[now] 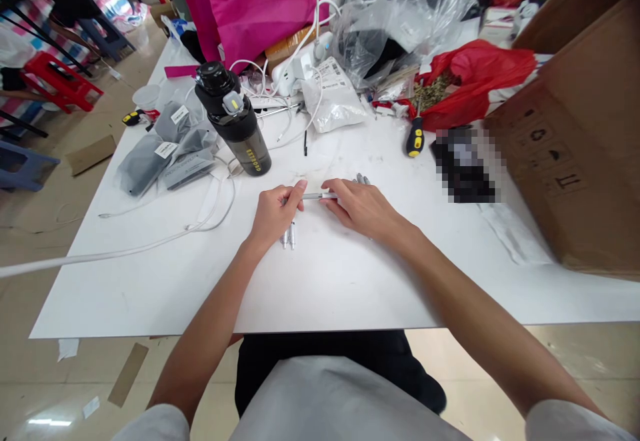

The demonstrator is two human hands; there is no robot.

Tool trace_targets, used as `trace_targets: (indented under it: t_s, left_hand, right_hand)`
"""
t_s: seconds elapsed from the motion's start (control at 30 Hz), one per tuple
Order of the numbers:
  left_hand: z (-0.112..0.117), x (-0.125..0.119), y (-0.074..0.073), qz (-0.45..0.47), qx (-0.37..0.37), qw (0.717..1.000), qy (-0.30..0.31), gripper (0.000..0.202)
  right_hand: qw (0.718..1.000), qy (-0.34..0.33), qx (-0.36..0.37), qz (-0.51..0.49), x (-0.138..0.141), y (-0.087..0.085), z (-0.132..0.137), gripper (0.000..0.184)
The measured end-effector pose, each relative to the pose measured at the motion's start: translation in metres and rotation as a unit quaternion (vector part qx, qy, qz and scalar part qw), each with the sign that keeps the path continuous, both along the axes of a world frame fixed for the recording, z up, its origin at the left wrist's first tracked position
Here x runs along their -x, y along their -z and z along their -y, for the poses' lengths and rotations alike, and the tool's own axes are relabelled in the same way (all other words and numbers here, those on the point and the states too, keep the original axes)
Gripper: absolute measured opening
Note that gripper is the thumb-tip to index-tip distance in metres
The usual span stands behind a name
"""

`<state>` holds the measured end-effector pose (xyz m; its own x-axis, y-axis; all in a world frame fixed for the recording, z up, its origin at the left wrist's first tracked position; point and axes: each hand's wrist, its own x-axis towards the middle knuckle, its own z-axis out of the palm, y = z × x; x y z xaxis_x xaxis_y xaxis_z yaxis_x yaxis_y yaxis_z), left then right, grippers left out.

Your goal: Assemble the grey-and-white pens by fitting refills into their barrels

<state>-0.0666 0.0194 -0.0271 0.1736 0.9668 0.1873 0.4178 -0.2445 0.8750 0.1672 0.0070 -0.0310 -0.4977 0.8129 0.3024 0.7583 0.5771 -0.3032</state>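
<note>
Between my two hands, level above the white table [320, 294], lies a slim grey-and-white pen [314, 196]. My left hand [277, 213] grips its left end, thumb on top and fingers curled under. At the other end, my right hand [356, 204] pinches the white part with thumb and fingertips. Several clear-and-silver pens [289, 235] rest on the table just below my left hand, partly covered by it. More grey pen ends [362, 179] show behind my right hand; the rest of them is hidden.
A black bottle [240, 127] stands behind my left hand. Grey pouches [150, 157] and white cables [165, 244] lie left. Further back are a black stick [305, 143], a screwdriver [415, 137] and a pink bag [250, 14]. A cardboard box [575, 141] stands right.
</note>
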Motion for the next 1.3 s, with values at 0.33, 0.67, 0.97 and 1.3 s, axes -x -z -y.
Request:
trace_targets:
  t_s: [0.33,0.67,0.97,1.3]
  left_hand:
    - [-0.004,0.0,0.005,-0.061,-0.2,0.975,0.077,0.015]
    - [-0.005,0.005,-0.003,-0.048,-0.17,0.983,0.052,0.019]
    - [-0.006,0.005,-0.003,-0.046,-0.174,0.982,0.056,0.021]
    - [-0.012,0.017,-0.008,-0.022,-0.163,0.986,-0.018,0.028]
  right_hand:
    - [1.0,-0.019,-0.014,0.013,-0.002,0.001,-0.003,0.024]
    - [0.998,0.022,-0.041,0.037,-0.009,-0.007,-0.007,0.026]
    - [0.997,0.013,-0.053,0.058,-0.01,-0.006,-0.009,0.034]
    - [0.996,0.057,-0.072,0.011,-0.019,-0.009,-0.012,0.038]
